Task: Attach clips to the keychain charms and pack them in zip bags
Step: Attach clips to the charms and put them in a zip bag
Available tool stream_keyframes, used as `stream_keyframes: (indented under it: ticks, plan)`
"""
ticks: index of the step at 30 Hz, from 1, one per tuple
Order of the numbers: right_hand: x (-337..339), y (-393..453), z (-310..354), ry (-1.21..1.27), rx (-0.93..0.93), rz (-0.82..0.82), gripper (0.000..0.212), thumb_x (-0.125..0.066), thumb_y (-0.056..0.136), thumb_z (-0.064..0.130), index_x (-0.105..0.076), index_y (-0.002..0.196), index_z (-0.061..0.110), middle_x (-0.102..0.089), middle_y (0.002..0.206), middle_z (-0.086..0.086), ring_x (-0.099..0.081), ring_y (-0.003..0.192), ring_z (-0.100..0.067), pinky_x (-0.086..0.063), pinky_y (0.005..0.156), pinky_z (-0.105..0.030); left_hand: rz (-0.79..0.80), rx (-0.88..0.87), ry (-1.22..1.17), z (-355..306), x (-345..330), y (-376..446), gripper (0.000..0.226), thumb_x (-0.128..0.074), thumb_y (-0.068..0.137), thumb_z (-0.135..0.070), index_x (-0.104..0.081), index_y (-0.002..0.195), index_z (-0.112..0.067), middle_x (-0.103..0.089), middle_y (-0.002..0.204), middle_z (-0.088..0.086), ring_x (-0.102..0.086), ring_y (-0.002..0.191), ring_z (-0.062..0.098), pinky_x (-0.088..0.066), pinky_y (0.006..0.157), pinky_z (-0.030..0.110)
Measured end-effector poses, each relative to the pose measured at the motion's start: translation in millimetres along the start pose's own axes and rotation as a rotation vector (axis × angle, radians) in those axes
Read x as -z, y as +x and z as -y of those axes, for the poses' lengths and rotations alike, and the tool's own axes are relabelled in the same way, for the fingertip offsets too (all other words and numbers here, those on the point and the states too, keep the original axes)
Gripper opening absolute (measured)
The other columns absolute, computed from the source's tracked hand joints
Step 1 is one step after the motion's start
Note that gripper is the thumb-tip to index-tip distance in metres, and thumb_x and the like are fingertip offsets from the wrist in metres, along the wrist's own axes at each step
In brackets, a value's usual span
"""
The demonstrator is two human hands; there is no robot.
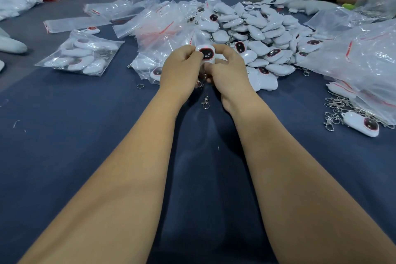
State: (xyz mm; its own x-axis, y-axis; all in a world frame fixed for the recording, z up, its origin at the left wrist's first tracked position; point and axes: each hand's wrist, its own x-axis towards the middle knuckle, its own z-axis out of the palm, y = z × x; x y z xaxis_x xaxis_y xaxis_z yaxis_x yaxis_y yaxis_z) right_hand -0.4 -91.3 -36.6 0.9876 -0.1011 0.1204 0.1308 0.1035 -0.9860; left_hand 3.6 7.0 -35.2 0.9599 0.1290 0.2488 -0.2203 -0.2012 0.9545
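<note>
Two hands' grip (pixel 205 64) around one white charm (pixel 206 53), fingertips pinching

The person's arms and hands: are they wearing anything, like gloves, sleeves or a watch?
Nothing shows on them. Both forearms are bare along their whole visible length, with no sleeve edge in view. The left hand and the right hand are ungloved, and no watch, bracelet or ring can be seen on the wrists or fingers. No markings show either.

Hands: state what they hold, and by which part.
Both the left hand and right hand pinch one white keychain charm by its side edges and lower end.
</note>
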Motion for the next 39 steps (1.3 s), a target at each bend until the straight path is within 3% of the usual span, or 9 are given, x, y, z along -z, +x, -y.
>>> stream_keyframes:
  ticks: [6,11,15,19,22,25,29,34,39]
  plan:
    - [-0.5,1.1,-0.1,-0.048,0.011,-0.007,0.028,-0.057,0.08,-0.002,-0.064,0.094,0.022,-0.069,0.075,-0.001,-0.063,0.064,-0.011,-0.047,0.052,-0.021,0.019,0.026,-0.017,2.7,2.6,2.5,0.018,-0.054,0.084,-0.019,-0.054,0.065,-0.018,-0.049,0.046,-0.013,-0.045,0.046,0.014,-0.039,0.045,0.021]
    - [-1.7,1.9,0.5,0.017,0.009,0.004,0.017,-0.056,0.087,0.007,-0.066,0.089,0.021,-0.067,0.083,-0.003,-0.063,0.069,-0.013,-0.048,0.051,-0.024,0.032,0.026,-0.037,1.2,3.0,2.6,0.019,-0.053,0.089,-0.018,-0.054,0.07,-0.015,-0.049,0.063,0.0,-0.044,0.057,0.019,-0.039,0.05,0.025]
    - [-1.4,1.2,1.4,0.042,0.017,0.0,0.02,-0.055,0.088,0.006,-0.066,0.086,0.021,-0.067,0.075,0.002,-0.062,0.06,-0.008,-0.047,0.047,-0.021,0.03,0.052,-0.067,0.0,3.5,3.3,0.024,-0.051,0.088,-0.013,-0.051,0.064,-0.015,-0.049,0.062,0.0,-0.043,0.054,0.016,-0.037,0.043,0.018]
    - [-1.4,1.1,0.6,-0.003,0.026,0.002,0.017,-0.055,0.089,0.007,-0.065,0.088,0.02,-0.064,0.088,-0.005,-0.059,0.07,-0.014,-0.046,0.048,-0.021,-0.004,0.088,-0.117,-0.9,3.2,3.3,0.026,-0.047,0.087,-0.011,-0.043,0.063,-0.016,-0.041,0.058,0.0,-0.036,0.052,0.015,-0.031,0.041,0.016]
    - [-0.9,0.5,0.7,-0.021,0.035,-0.009,0.017,-0.055,0.089,0.007,-0.064,0.087,0.021,-0.063,0.087,-0.004,-0.057,0.072,-0.013,-0.044,0.047,-0.018,0.011,0.089,-0.108,-0.8,3.3,2.5,0.025,-0.046,0.088,-0.013,-0.043,0.063,-0.017,-0.041,0.057,-0.002,-0.038,0.054,0.016,-0.034,0.047,0.023]
    - [-0.5,-0.4,1.0,-0.001,0.04,-0.017,0.018,-0.055,0.089,0.006,-0.064,0.084,0.022,-0.064,0.079,0.001,-0.06,0.061,-0.005,-0.044,0.046,-0.018,0.017,0.088,-0.074,1.1,3.4,3.2,0.032,-0.05,0.088,-0.017,-0.045,0.057,-0.021,-0.044,0.053,-0.008,-0.041,0.058,0.017,-0.036,0.058,0.03]
    - [-0.5,0.1,0.4,0.017,0.03,-0.012,0.019,-0.056,0.086,0.008,-0.065,0.079,0.024,-0.066,0.073,0.003,-0.061,0.062,-0.009,-0.046,0.051,-0.023,0.037,0.069,-0.03,1.0,3.4,2.1,0.034,-0.056,0.087,-0.02,-0.052,0.054,-0.024,-0.048,0.047,-0.015,-0.045,0.051,0.01,-0.037,0.05,0.022]
    - [-0.6,0.4,0.3,0.029,0.028,-0.008,0.021,-0.055,0.086,0.006,-0.065,0.078,0.023,-0.067,0.067,0.005,-0.062,0.058,-0.007,-0.046,0.047,-0.021,0.041,0.028,0.004,1.0,3.6,2.3,0.016,-0.057,0.089,-0.021,-0.06,0.078,-0.01,-0.052,0.068,0.002,-0.047,0.064,0.019,-0.04,0.062,0.033]
    - [-0.8,1.4,0.5,-0.013,-0.002,-0.003,0.023,-0.052,0.086,0.003,-0.065,0.082,0.022,-0.067,0.074,0.001,-0.062,0.061,-0.011,-0.049,0.05,-0.023,0.039,0.024,0.018,1.4,2.5,1.9,0.016,-0.057,0.091,-0.021,-0.054,0.076,-0.014,-0.055,0.074,0.005,-0.05,0.061,0.02,-0.045,0.06,0.033]
